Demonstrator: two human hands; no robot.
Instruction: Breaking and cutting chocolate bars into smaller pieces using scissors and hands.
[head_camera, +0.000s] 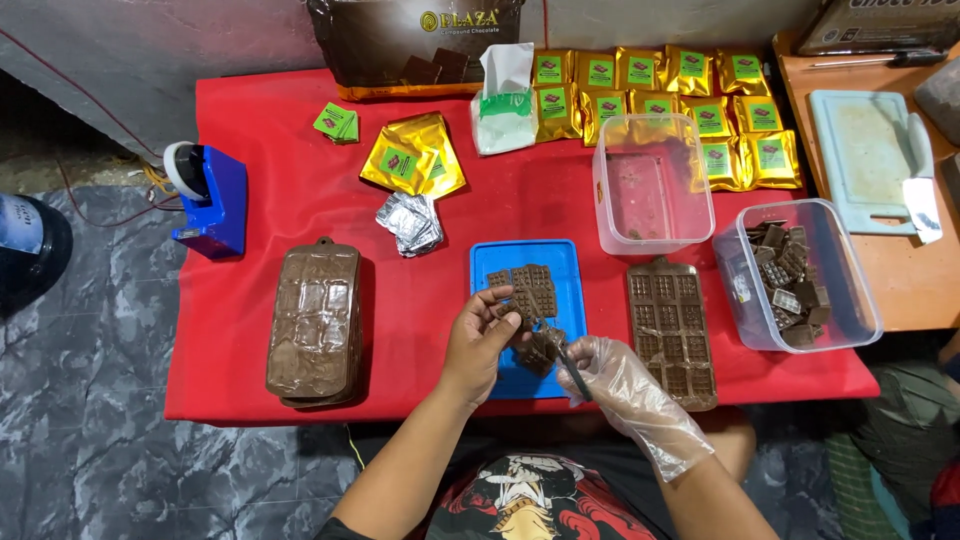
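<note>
Red table (300, 200), contents listed left to right.

1. Blue tape dispenser (212, 200), set at the left edge.
2. Stack of brown chocolate moulds (315, 322), laid flat near the front edge.
3. Small green labels (338, 122) at the back; gold pouches (413, 155) beside them, with folded silver foil wrappers (411, 222) just in front.
4. Blue tray (572, 270), centre front, with small chocolate bars lying on it.
5. Left hand (482, 340), bare: a waffle-patterned chocolate bar (528, 292) is pinched between thumb and curled fingers and held above the blue tray.
6. Right hand (615, 375), in a clear plastic glove: fingers are closed around a thin dark tool (572, 365), whose tip is held against chocolate pieces on the tray. The tool's kind cannot be told.
7. Filled chocolate mould (672, 330), just right of the tray.
8. Clear empty container (652, 185) behind it; rows of filled gold packets (690, 100) at the back.
9. Clear tub of chocolate bars (800, 275), right edge.
</note>
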